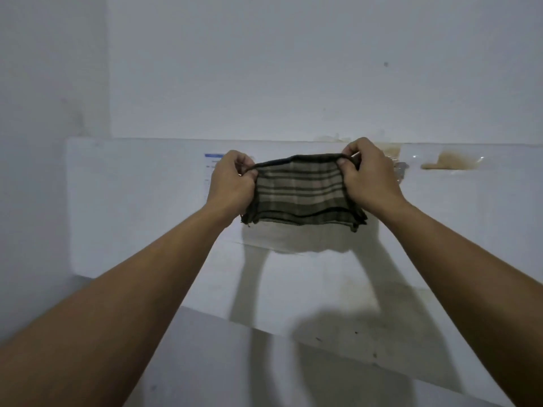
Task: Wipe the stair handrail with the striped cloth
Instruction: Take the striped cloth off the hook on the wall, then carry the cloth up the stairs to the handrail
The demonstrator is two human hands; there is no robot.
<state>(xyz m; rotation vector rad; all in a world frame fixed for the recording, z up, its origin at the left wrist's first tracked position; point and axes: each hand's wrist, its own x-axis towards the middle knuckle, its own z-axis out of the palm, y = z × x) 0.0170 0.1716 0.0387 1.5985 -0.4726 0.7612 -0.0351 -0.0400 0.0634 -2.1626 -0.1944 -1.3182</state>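
The striped cloth (302,190) is dark olive with pale bands, folded into several layers. I hold it up in front of a white wall, stretched between both hands. My left hand (230,183) pinches its upper left corner. My right hand (371,174) grips its upper right corner. Both arms reach forward at about chest height. No stair handrail is in view.
A large white panel (132,207) leans against the wall behind the cloth, with a small blue-topped label (213,160) on it. Brownish tape remnants (449,161) stick to the panel at the right. A wall corner (108,83) runs down at the left.
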